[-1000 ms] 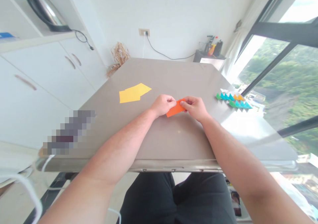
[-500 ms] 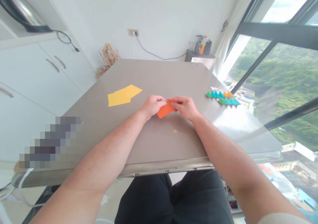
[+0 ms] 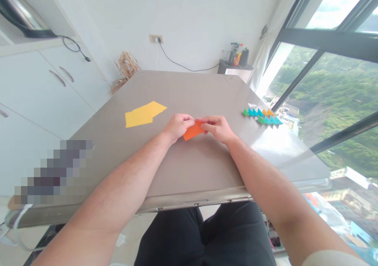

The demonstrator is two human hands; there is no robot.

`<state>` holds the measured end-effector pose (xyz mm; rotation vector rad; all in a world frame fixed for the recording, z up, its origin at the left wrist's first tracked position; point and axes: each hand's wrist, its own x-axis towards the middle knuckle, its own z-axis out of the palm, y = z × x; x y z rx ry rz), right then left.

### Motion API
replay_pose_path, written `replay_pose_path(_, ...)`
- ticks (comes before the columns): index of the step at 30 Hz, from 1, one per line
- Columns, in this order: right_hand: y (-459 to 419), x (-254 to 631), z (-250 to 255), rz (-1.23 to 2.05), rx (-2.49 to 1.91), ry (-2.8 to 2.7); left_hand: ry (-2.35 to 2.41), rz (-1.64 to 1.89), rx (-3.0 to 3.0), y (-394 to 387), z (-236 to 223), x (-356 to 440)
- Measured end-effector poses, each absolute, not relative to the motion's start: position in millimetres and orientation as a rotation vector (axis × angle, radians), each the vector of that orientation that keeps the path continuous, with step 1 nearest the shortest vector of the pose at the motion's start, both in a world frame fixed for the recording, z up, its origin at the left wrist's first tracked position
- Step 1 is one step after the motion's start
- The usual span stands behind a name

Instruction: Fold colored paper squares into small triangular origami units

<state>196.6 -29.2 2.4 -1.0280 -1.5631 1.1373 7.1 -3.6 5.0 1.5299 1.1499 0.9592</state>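
Between my hands is a small piece of orange paper (image 3: 192,132), held tilted just above or on the table; I cannot tell which. My left hand (image 3: 179,126) pinches its upper left edge between thumb and fingers. On the opposite side, my right hand (image 3: 217,127) grips the upper right corner, thumb in front. Fingertips of both hands nearly meet at the top edge and cover part of it. Yellow paper sheets (image 3: 143,115) lie overlapping to the left of my left hand.
Two rows of small folded paper pieces (image 3: 267,119) in green, blue and orange stand at the right of the grey table (image 3: 189,89). A blurred-out object (image 3: 56,171) lies at the left edge. Windows (image 3: 339,81) border the right side; dried stalks (image 3: 125,67) stand behind.
The whole view has shifted slightly, moving the scene a little to the left. Both hands keep hold of the orange paper in nearly the same pose.
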Motion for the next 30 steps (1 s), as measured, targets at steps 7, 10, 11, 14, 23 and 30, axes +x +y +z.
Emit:
replay_pose_path(7,-32.4,196.1,8.9,1.188,-1.077,-1.538,1.195,0.903,1.622,-6.7,6.3,6.7)
replay_pose_path(10,-31.0,195.3,8.2,1.222,-1.104,-1.520,1.189,0.908,1.649,-7.7,6.9,6.9)
replay_pose_path(11,-30.7,195.3,8.2,1.232,-1.117,-1.512,1.183,0.909,1.656,-8.0,7.3,7.0)
replay_pose_path(14,-30.3,195.8,8.7,1.253,-1.162,-1.518,1.165,0.897,1.670,-9.0,8.8,7.0)
replay_pose_path(23,-26.2,197.9,5.2,1.239,-1.193,-1.543,1.129,0.900,1.675,-8.9,11.5,6.4)
replay_pose_path(30,-27.4,197.9,5.8,1.235,-1.184,-1.550,1.117,0.902,1.678,-9.0,10.6,6.1)
